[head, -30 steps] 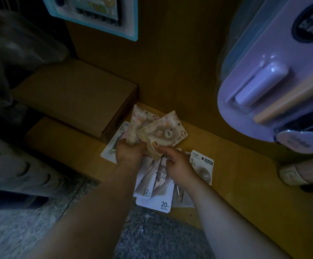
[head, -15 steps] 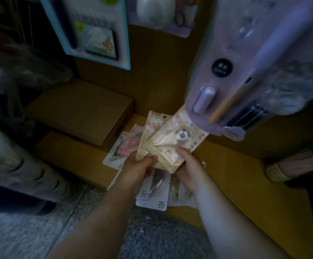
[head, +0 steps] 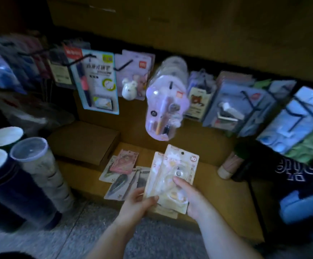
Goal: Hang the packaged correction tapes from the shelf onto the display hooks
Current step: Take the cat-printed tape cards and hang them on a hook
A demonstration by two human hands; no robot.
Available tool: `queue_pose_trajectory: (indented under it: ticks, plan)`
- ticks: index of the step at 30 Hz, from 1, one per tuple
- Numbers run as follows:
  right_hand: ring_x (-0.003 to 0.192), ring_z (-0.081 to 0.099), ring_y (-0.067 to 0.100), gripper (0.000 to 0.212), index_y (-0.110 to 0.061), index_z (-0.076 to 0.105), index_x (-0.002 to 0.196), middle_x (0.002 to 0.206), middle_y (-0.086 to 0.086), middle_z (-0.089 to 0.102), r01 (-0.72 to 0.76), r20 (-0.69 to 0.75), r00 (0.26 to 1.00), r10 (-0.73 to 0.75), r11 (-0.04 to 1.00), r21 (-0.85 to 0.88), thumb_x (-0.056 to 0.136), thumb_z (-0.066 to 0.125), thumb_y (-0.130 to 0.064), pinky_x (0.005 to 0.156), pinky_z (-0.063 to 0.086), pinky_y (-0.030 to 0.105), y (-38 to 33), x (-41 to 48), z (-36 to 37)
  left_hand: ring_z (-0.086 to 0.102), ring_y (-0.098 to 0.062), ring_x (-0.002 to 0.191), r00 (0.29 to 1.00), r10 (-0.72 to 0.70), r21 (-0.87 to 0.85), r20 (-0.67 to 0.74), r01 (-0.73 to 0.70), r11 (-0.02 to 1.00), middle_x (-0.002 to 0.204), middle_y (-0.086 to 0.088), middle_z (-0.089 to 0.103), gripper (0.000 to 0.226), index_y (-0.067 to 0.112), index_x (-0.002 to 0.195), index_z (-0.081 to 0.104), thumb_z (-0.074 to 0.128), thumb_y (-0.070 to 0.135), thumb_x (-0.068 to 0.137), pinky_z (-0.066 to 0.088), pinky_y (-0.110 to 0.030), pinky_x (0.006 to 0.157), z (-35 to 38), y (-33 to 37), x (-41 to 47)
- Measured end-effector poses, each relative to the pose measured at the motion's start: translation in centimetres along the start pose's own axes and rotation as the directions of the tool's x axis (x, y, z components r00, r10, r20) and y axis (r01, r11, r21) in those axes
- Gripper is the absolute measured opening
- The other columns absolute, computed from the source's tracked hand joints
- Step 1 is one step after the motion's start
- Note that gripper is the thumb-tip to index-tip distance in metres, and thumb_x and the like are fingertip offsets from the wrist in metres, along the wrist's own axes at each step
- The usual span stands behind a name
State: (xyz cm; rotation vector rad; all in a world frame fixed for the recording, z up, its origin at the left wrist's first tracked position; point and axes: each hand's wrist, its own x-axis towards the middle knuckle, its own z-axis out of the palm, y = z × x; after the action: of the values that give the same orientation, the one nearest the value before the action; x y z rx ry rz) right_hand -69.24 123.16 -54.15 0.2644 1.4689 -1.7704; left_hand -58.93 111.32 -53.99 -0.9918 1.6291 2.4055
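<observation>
Low in the middle of the frame, both hands share one small fan of packaged correction tapes [head: 172,176]: the right hand [head: 193,199] has its grip closed on the lower right corner, thumb pressed on the clear blister of the top card, while the left hand [head: 137,204] pinches the lower left edge with fingertips only. That shallow pinch looks like the weak point; the cards are slick and overlapped, so one could slide out of the stack when the hands lift or separate. Just beyond the grip, more packs [head: 122,172] lie loose on the wooden shelf [head: 217,184], some overhanging its front edge, where a brushing wrist could knock them to the floor [head: 88,230]. Higher up, the display hooks [head: 123,66] are crowded with other hanging goods, a clear blister pack [head: 166,101] dangling right above the stack, so threading the small hang hole may snag. Dim light and blur add to the risk.
</observation>
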Motion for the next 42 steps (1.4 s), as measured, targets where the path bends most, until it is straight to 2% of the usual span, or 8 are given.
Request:
queue_pose_trajectory:
  ticks: [8, 12, 15, 20, 32, 36, 40, 42]
  plan:
    - [0.087, 0.066, 0.020, 0.019, -0.012, 0.065, 0.102, 0.084, 0.001, 0.074, 0.250, 0.144, 0.963, -0.228, 0.956, -0.154, 0.084, 0.061, -0.014, 0.083, 0.051, 0.035, -3.2, -9.3, 1.5, 0.063, -0.019, 0.085, 0.976, 0.216, 0.056, 0.011, -0.216, 0.975, 0.092, 0.000, 0.061, 0.020, 0.020, 0.098, 0.050, 0.062, 0.020, 0.082, 0.053, -0.031, 0.071, 2.3, 4.2, -7.2]
    - [0.060, 0.070, 0.007, 0.007, -0.014, 0.065, 0.086, 0.063, -0.004, 0.075, 0.395, 0.189, 0.913, -0.362, 0.899, -0.186, 0.084, 0.060, -0.008, 0.059, 0.056, 0.021, -7.2, -13.1, 3.2, 0.064, -0.028, 0.096, 0.929, 0.371, 0.064, -0.008, -0.369, 0.927, 0.101, -0.008, 0.065, 0.028, 0.012, 0.105, 0.054, 0.066, 0.015, 0.079, 0.053, -0.044, 0.085, 4.0, 8.0, -9.7]
    - [0.063, 0.069, 0.008, 0.019, -0.009, 0.059, 0.103, 0.079, -0.001, 0.071, 0.509, 0.203, 0.857, -0.473, 0.840, -0.190, 0.084, 0.060, -0.008, 0.052, 0.055, 0.016, -10.5, -15.8, 4.8, 0.065, -0.034, 0.096, 0.885, 0.465, 0.006, -0.015, -0.465, 0.885, 0.103, -0.018, 0.067, 0.033, 0.003, 0.109, 0.055, 0.066, 0.007, 0.078, 0.051, -0.049, 0.089, 5.1, 11.3, -11.3]
    - [0.083, 0.061, 0.008, 0.040, -0.020, 0.044, 0.115, 0.100, -0.002, 0.060, 0.691, 0.149, 0.720, -0.678, 0.683, -0.235, 0.082, 0.065, -0.015, 0.052, 0.051, 0.011, -15.0, -18.9, 7.2, 0.066, -0.028, 0.095, 0.812, 0.581, -0.004, 0.059, -0.582, 0.813, 0.104, -0.011, 0.068, 0.032, 0.018, 0.108, 0.055, 0.066, 0.014, 0.079, 0.052, -0.046, 0.089, 6.4, 16.7, -14.4]
    - [0.089, 0.065, 0.014, 0.020, -0.026, 0.051, 0.096, 0.097, -0.003, 0.064, 0.846, 0.150, 0.531, -0.834, 0.515, -0.137, 0.083, 0.063, -0.015, 0.070, 0.056, 0.028, -22.0, -22.1, 10.4, 0.064, -0.025, 0.090, 0.715, 0.699, -0.052, 0.019, -0.698, 0.715, 0.097, -0.007, 0.068, 0.018, 0.015, 0.105, 0.059, 0.053, 0.012, 0.089, 0.052, -0.034, 0.071, 8.1, 24.9, -15.7]
    - [0.087, 0.065, 0.020, 0.012, -0.026, 0.055, 0.080, 0.088, -0.002, 0.066, 0.877, 0.142, 0.475, -0.869, 0.453, -0.163, 0.087, 0.058, -0.017, 0.078, 0.054, 0.034, -24.7, -22.5, 11.5, 0.064, -0.019, 0.077, 0.681, 0.732, -0.065, 0.005, -0.730, 0.680, 0.085, -0.003, 0.068, 0.012, 0.021, 0.088, 0.061, 0.052, 0.013, 0.089, 0.053, -0.029, 0.058, 8.1, 27.4, -15.5]
    - [0.096, 0.062, 0.025, 0.010, -0.025, 0.056, 0.079, 0.090, -0.001, 0.065, 0.899, 0.142, 0.429, -0.892, 0.406, -0.165, 0.089, 0.055, -0.022, 0.089, 0.050, 0.040, -27.2, -22.7, 12.4, 0.066, -0.028, 0.089, 0.678, 0.735, -0.080, -0.010, -0.733, 0.675, 0.095, -0.008, 0.071, 0.019, 0.016, 0.104, 0.064, 0.052, 0.022, 0.090, 0.056, -0.042, 0.077, 7.5, 29.0, -14.6]
    - [0.096, 0.063, 0.024, 0.009, -0.025, 0.057, 0.081, 0.092, 0.000, 0.066, 0.905, 0.139, 0.422, -0.896, 0.406, -0.127, 0.089, 0.054, -0.022, 0.090, 0.050, 0.040, -28.2, -22.7, 12.9, 0.066, -0.027, 0.088, 0.667, 0.744, -0.078, -0.045, -0.745, 0.663, 0.094, -0.007, 0.070, 0.016, 0.017, 0.100, 0.064, 0.052, 0.023, 0.090, 0.053, -0.039, 0.074, 7.1, 29.4, -14.1]
